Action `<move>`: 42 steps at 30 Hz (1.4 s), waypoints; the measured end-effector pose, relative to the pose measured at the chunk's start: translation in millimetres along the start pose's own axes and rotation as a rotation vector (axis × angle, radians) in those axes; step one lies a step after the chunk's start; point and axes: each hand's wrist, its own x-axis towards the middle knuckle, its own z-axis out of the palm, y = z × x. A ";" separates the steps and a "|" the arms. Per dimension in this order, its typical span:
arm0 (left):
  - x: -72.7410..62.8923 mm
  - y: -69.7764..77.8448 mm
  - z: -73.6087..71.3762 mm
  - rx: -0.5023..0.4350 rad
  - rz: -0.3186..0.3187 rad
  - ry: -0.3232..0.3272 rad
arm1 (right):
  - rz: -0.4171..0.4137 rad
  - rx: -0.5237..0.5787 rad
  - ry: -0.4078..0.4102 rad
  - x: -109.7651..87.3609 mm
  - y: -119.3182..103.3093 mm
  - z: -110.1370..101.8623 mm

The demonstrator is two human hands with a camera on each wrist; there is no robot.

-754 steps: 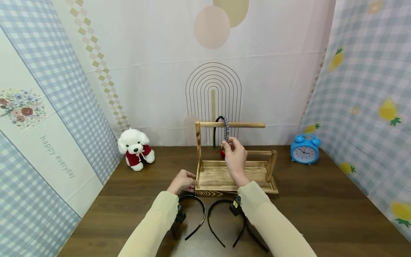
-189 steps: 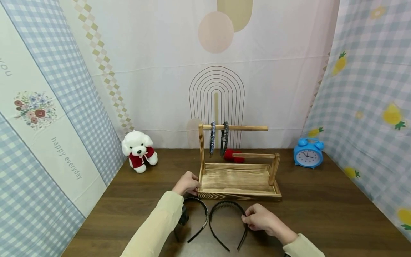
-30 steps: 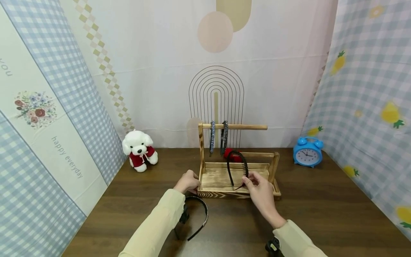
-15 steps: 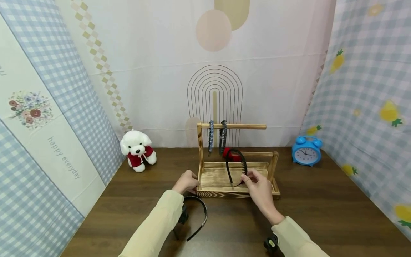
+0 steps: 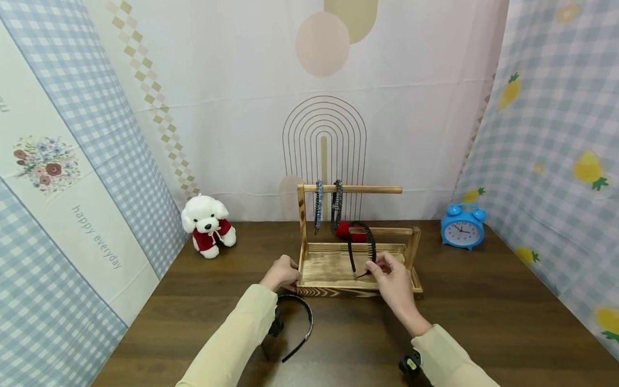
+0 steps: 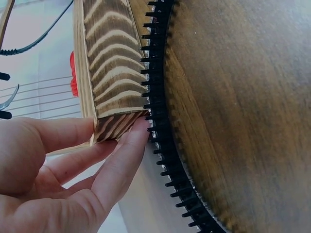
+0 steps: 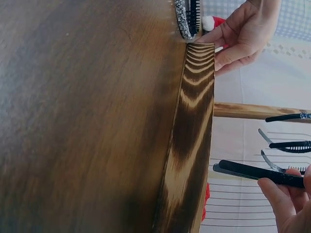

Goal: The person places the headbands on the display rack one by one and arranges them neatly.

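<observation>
My right hand pinches one leg of a black toothed headband, upright over the tray of a wooden rack, its arch near the free end of the lower bar. In the left wrist view, thumb and fingers of my left hand pinch the rack's front left corner. From the upper bar hang a blue glittery headband and a dark silvery headband. Another black headband with a glittery edge lies on the table, partly hidden by my left sleeve.
A red fuzzy thing is at the lower bar's free end; how it is held there is hidden. A white toy dog sits back left. A blue alarm clock stands back right. Cloth hangs behind and on both sides.
Since 6.3 s ago the right hand has lifted the black headband from the table; lately it edges right. The silvery headband joined the blue one on the bar after the oldest frame.
</observation>
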 end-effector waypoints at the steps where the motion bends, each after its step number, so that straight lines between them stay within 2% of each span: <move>1: -0.1 0.2 -0.3 0.003 0.004 -0.001 | -0.004 -0.002 0.002 0.4 0.5 -0.7; 7: -2.3 -1.5 -2.0 -0.002 -0.015 0.000 | -0.020 -0.028 -0.002 2.1 3.6 -3.5; 15: -3.1 -1.8 -3.7 -0.028 -0.015 0.006 | 0.005 -0.023 -0.023 3.7 4.8 -6.0; 25: -10.1 -8.5 -5.1 -0.074 -0.028 0.006 | 0.017 -0.034 -0.018 1.6 8.9 0.4; 35: -3.9 -3.4 -2.0 -0.102 -0.020 -0.023 | 0.033 -0.042 -0.017 4.2 18.5 -7.1; 42: -1.4 -0.9 -2.3 -0.106 -0.014 -0.038 | 0.042 -0.091 0.012 6.6 21.8 -14.8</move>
